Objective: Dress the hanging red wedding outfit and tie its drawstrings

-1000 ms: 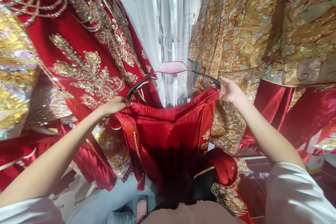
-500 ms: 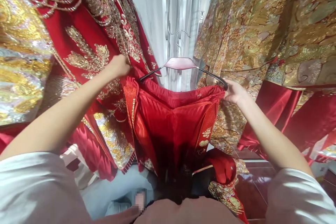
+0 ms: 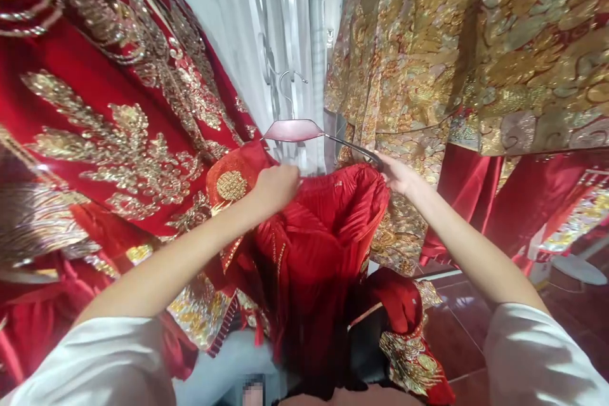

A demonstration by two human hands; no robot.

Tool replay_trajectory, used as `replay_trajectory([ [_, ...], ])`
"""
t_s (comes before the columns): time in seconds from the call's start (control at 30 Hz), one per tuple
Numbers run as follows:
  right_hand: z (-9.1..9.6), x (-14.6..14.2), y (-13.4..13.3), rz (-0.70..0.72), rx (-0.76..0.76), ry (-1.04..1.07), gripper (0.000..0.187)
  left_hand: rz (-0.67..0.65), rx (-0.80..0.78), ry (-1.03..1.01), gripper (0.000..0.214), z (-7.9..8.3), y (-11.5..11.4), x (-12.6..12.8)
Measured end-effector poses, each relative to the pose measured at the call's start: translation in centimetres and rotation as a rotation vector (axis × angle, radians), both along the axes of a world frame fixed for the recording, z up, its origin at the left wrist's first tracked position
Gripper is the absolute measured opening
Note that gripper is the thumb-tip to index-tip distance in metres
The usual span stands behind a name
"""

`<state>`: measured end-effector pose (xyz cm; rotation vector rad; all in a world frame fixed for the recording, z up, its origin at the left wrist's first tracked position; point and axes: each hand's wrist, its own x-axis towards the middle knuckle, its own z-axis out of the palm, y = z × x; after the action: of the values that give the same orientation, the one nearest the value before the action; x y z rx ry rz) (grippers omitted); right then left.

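A red skirt point(image 3: 323, 222) with a gathered waistband and gold embroidery hangs down in front of me. My left hand point(image 3: 280, 187) is closed on its waistband, left of the middle, and the cloth there is bunched. My right hand point(image 3: 397, 172) pinches the waistband's right end together with the dark right arm of the hanger point(image 3: 293, 130). That hanger has a pinkish centre plate and a metal hook pointing up. Its left arm is hidden behind the cloth and my left hand.
On the left hangs a red garment point(image 3: 118, 158) with gold sequins and bead strings. Gold brocade garments point(image 3: 409, 44) hang on the right. White curtain-like folds point(image 3: 238, 19) stand behind the hanger. Another red and gold cloth point(image 3: 404, 311) lies low near my lap, above brown floor tiles point(image 3: 457, 330).
My left hand has moved inward and down, bringing the left side of the waistband toward the middle. The waistband has gone from stretched to bunched. My right hand keeps its hold.
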<state>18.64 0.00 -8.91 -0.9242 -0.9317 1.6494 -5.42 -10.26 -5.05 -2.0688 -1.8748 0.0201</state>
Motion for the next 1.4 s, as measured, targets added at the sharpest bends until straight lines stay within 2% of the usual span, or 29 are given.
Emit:
replay_trajectory([
  [0.1, -0.2, 0.3, -0.1, 0.006, 0.029, -0.042, 0.022, -0.272, 0.323, 0.024, 0.037, 2.2, 2.9, 2.2],
  [0.17, -0.1, 0.7, -0.3, 0.026, 0.064, -0.085, 0.021, -0.418, 0.448, 0.04, 0.04, 3.3, 5.2, 3.1],
  [0.27, 0.7, 1.9, -0.4, 0.03, 0.058, -0.186, 0.019, -0.468, 0.392, 0.014, 0.043, 3.6, 8.1, 3.5],
  [0.33, 1.7, 3.0, -0.1, -0.013, 0.076, -0.291, 0.011, -0.464, 0.363, -0.012, 0.044, 3.2, 9.1, 3.4],
  [0.37, 2.4, 3.5, 0.1, -0.054, 0.114, -0.351, 0.013, -0.46, 0.367, -0.027, 0.043, 3.0, 9.3, 3.5],
  [0.47, 5.8, 4.2, 0.7, -0.218, 0.323, -0.56, 0.028, -0.419, 0.363, -0.067, 0.041, 2.7, 9.4, 3.8],
  [0.53, 8.8, 3.1, 0.2, -0.362, 0.517, -0.684, 0.024, -0.384, 0.362, -0.08, 0.038, 2.7, 9.4, 4.2],
  [0.6, 11.5, 0.6, -1.4, -0.51, 0.773, -0.791, 0.022, -0.351, 0.369, -0.069, 0.036, 2.7, 9.5, 4.5],
  [0.67, 12.5, -3.1, -4.0, -0.596, 1.027, -0.955, 0.021, -0.314, 0.372, -0.059, 0.036, 2.8, 9.7, 4.7],
  [0.73, 11.0, -7.2, -6.9, -0.578, 1.149, -1.203, 0.021, -0.332, 0.355, -0.065, 0.038, 2.8, 9.8, 4.6],
  [0.77, 9.4, -9.1, -8.0, -0.518, 1.112, -1.365, 0.021, -0.363, 0.346, -0.071, 0.038, 2.8, 9.7, 4.4],
  [0.83, 4.9, -12.0, -9.5, -0.422, 1.087, -1.449, 0.027, -0.449, 0.339, -0.072, 0.041, 2.8, 9.2, 3.5],
  [0.93, -1.2, -13.1, -9.5, -0.24, 0.967, -1.612, 0.042, -0.576, 0.376, -0.097, 0.046, 2.5, 7.5, 0.8],
  [1.0, -3.0, -11.9, -9.0, -0.162, 0.899, -1.641, 0.037, -0.608, 0.416, -0.148, 0.048, 2.3, 5.7, -1.9],
  [1.03, -3.3, -10.9, -8.7, -0.149, 0.897, -1.614, 0.035, -0.589, 0.439, -0.18, 0.047, 2.1, 4.8, -3.4],
  [1.1, -2.9, -8.4, -8.1, -0.226, 0.939, -1.498, 0.048, -0.479, 0.479, -0.244, 0.046, 1.6, 3.0, -6.5],
  [1.2, -1.9, -4.5, -6.5, -0.544, 1.021, -1.295, 0.054, -0.291, 0.451, -0.327, 0.045, 0.5, 1.4, -10.3],
  [1.27, -1.8, -2.4, -4.6, -0.641, 1.056, -1.155, 0.051, -0.223, 0.384, -0.362, 0.048, -0.1, 1.3, -11.7],
  [1.3, -1.8, -1.6, -3.4, -0.618, 1.064, -1.086, 0.048, -0.202, 0.361, -0.373, 0.049, -0.3, 1.3, -12.1],
  [1.4, -2.1, 0.3, 0.1, -0.417, 1.052, -0.893, 0.029, -0.193, 0.319, -0.42, 0.048, -0.1, 2.2, -12.7],
])
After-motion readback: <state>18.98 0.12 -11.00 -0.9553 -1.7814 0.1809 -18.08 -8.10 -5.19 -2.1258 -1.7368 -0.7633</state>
